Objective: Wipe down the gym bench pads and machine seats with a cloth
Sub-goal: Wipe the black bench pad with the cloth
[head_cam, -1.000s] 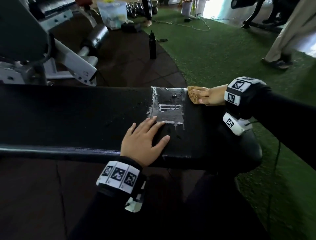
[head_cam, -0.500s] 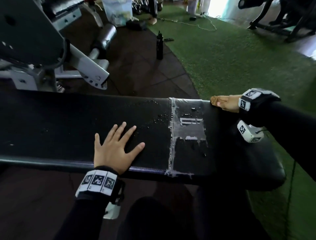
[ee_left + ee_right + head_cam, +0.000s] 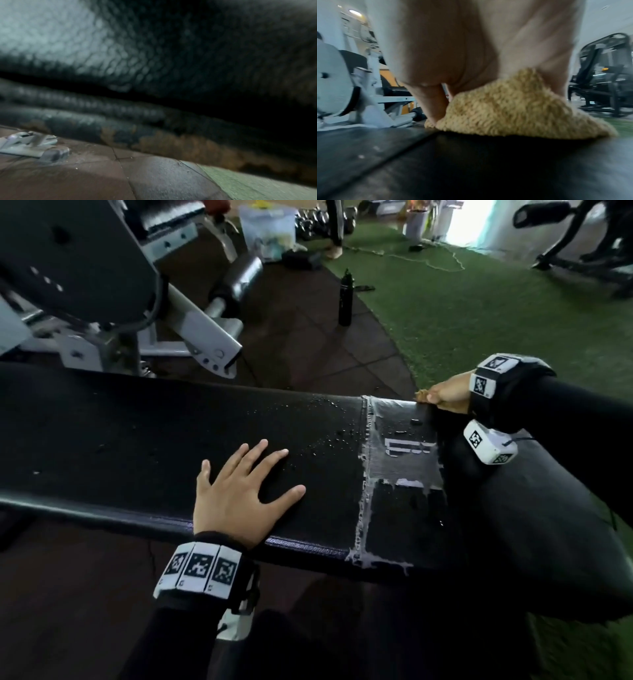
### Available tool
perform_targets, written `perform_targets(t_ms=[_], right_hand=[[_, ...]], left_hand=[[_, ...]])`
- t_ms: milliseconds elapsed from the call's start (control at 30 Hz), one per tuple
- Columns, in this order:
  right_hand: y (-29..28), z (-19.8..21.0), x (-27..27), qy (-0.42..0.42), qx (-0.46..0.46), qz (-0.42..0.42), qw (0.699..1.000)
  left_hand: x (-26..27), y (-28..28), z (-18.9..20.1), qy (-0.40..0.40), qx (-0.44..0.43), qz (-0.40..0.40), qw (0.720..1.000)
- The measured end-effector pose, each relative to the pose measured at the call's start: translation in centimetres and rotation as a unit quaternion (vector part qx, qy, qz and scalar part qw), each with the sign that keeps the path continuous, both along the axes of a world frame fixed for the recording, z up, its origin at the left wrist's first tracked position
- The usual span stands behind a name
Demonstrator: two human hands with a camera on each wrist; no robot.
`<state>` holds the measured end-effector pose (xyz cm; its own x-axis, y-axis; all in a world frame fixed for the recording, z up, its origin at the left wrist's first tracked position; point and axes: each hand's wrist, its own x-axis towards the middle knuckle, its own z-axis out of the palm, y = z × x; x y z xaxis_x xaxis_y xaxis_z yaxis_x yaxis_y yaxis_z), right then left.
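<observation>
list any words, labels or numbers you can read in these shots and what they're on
No text reads clearly.
White print on the taped patch of the bench pad: worn and broken, unreadable.
Bands on the wrists: black-and-white square code markers, no letters.
Black bottle on the floor: no label visible.
Wrist views: no writing.

Head view down over the bench pad [image 3: 137,440]; both wrist views low, close against that same pad
</observation>
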<state>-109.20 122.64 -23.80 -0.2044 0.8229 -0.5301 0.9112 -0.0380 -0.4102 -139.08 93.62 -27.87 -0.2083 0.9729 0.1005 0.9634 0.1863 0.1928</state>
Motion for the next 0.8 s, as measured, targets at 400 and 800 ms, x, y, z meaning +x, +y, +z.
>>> perform_targets(t_ms=[400,800], right_hand=[[-0.4,0.7,-6.2,-0.05,0.058,0.14,0.987],[-5.5,2.9,-12.7,-0.061,0.06,0.239,0.967]], left_hand=[[-0.1,0.0,-0.4,-0.013,0.012,0.005,1.0],[-0.1,0.1,-0.3,-0.021,0.018,0.009,1.0]])
